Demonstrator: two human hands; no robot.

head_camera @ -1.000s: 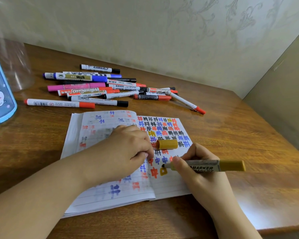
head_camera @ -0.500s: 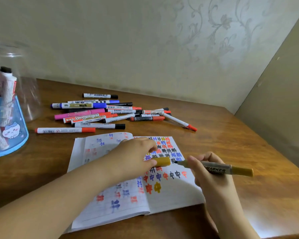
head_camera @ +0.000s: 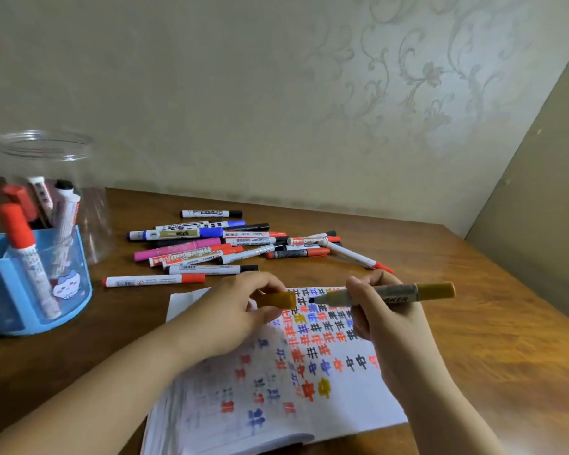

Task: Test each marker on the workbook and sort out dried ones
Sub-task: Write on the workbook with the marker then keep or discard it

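Reading perhaps "MARKER": gold marker [head_camera: 398, 293] in right hand [head_camera: 380, 310], uncapped.

**A wooden desk in a papered corner**

We see a wooden desk [head_camera: 473, 339] with a warm brown grain, its surface glossy enough to catch a soft sheen toward the right side. Behind it rises a pale wall [head_camera: 243, 93] covered in wallpaper, plain and greenish-beige on the left, with a faint raised pattern of scrolls and flowers [head_camera: 427, 77] toward the upper right. On the right we find a second, plainer surface, a darker olive side panel [head_camera: 546, 208], which meets the wallpapered wall in a slanting corner line and runs down to the desk's far right edge. The light is dim and even, and we notice no hard shadows on the wall.
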